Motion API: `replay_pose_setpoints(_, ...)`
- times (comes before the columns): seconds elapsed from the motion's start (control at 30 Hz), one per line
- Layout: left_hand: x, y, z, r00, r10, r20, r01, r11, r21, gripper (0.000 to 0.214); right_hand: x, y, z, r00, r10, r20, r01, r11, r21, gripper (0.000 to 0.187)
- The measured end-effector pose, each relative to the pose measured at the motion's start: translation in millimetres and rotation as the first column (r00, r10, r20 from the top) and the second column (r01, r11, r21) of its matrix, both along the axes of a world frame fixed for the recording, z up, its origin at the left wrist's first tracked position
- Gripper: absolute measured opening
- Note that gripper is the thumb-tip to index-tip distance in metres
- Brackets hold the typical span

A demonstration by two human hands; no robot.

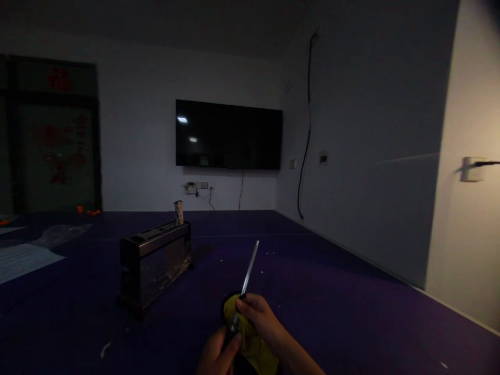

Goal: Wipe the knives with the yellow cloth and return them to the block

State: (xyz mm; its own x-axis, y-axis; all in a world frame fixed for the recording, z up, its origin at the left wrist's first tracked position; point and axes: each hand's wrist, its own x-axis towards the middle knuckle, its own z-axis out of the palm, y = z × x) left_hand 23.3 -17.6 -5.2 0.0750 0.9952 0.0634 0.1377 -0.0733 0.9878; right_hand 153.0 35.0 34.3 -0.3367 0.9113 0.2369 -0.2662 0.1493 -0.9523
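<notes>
At the bottom centre, my left hand (219, 350) is closed around the dark handle of a slim, bright metal rod (250, 268). The rod tilts up and away, its tip pointing towards the far wall. My right hand (260, 315) is closed on the rod further up, with thumb and fingers pinching a dark part of it. Whether this is a sharpening steel or a narrow blade I cannot tell. Beneath and behind both hands shows a yellow cloth-like thing (255, 351) with a dark rim, partly hidden by them.
Left of my hands stands a slim black slotted block (160, 265), like a knife block, with a patterned handle (178, 212) sticking up. Papers (27, 260) and clear plastic (64, 234) lie at far left. White scraps (104, 350) dot the purple surface (332, 312). A television (230, 135) hangs behind.
</notes>
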Motion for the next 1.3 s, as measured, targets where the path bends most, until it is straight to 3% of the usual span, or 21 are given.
replay_pose_setpoints(0.17,0,4,-5.6,1.000,0.002,0.006,-0.003,1.000,0.023,0.072,0,-1,-0.6,0.999,0.020,0.031,-0.021,1.000,0.017,0.043)
replay_pose_setpoints(0.37,-1,3,-7.5,0.992,0.121,0.028,-0.123,0.990,0.062,0.064,-1,-2,-0.9,0.996,0.052,0.068,-0.054,0.998,0.040,0.045)
replay_pose_setpoints(0.67,-2,0,0.7,0.999,0.009,0.032,-0.010,1.000,0.009,0.066,0,-2,-4.5,0.992,0.036,0.118,-0.041,0.998,0.041,0.040)
replay_pose_setpoints(0.9,1,-6,10.3,0.989,0.136,0.054,-0.140,0.988,0.066,0.052,-1,2,-9.3,0.994,-0.008,0.107,0.002,0.998,0.055,0.039)
replay_pose_setpoints(1.2,0,2,-0.8,0.995,0.099,-0.027,-0.095,0.986,0.140,0.057,0,1,-1.6,0.999,-0.011,0.044,0.008,0.999,0.048,0.042)
replay_pose_setpoints(1.3,0,3,-0.6,0.996,0.029,-0.080,-0.019,0.992,0.128,0.063,3,1,1.7,0.999,-0.019,0.033,0.018,0.999,0.043,0.043)
